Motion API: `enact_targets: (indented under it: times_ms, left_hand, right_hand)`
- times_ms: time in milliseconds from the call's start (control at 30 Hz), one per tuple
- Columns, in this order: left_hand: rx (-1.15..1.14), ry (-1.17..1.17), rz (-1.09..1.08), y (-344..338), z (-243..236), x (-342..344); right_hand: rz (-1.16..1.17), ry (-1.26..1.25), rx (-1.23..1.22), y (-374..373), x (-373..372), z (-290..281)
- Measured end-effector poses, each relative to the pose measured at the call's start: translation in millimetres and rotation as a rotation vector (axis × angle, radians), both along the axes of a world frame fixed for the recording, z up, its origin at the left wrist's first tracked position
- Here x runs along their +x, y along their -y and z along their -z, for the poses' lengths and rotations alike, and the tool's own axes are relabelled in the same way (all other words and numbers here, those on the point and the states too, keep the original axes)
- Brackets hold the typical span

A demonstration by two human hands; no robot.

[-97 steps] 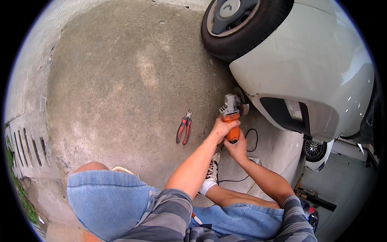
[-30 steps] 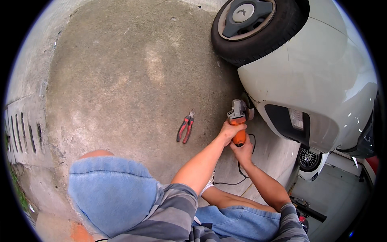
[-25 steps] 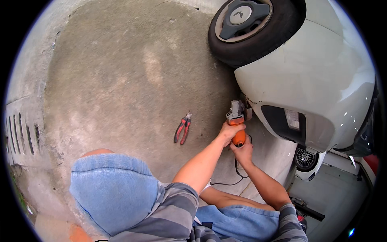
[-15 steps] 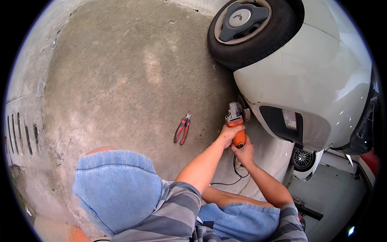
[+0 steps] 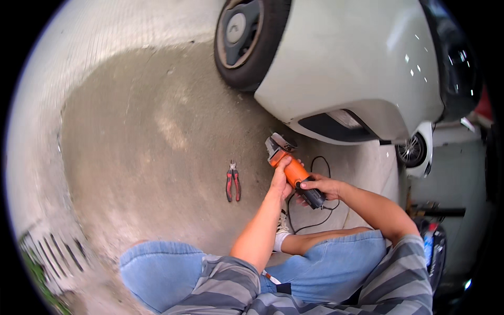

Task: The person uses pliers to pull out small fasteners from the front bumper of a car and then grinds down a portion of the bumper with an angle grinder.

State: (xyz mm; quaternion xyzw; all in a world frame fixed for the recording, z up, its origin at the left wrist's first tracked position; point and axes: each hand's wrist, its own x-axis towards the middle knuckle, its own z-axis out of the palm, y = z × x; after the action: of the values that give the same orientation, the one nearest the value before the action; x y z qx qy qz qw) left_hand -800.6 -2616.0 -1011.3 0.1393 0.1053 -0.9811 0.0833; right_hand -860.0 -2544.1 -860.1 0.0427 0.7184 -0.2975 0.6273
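An orange angle grinder with a black rear end is held between both hands, its metal head and disc pointing away toward the car. My left hand wraps the orange body near the head. Around the black rear end closes my right hand. The disc sits just off the pale bumper, with a small gap showing. A black power cord loops below the tool. On the concrete, left of my hands, lie red-and-black pliers with their jaws pointing away.
A white car's front wheel stands at the top, turned outward. A slotted drain cover lies at the lower left. My bent knees flank the work, and my shoe is near the cord. Another white car's wheel shows at the right.
The grinder has drawn back from the bumper toward me and tilted, showing more of its body. My right hand has shifted onto its black rear end. The whole view has turned.
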Motion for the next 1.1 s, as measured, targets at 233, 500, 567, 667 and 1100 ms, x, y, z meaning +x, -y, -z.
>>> enact_targets:
  times_ms: [233, 500, 567, 667, 1100]
  left_hand:
    - [0.108, -0.037, 0.060, -70, -67, -60]
    - [0.020, -0.062, 0.004, -91, -88, -94]
    - [0.008, -0.073, -0.007, -96, -90, -97]
    - [-0.002, -0.081, -0.027, -101, -89, -98]
    - [0.028, -0.022, 0.011, -99, -86, -91]
  right_hand:
    - [0.053, 0.000, -0.117, -83, -53, -58]
    - [0.086, -0.176, -0.191, -110, -71, -63]
    - [0.095, -0.167, -0.220, -114, -74, -64]
    - [0.088, -0.149, -0.196, -116, -76, -67]
    - [0.117, -0.124, -0.204, -116, -68, -60]
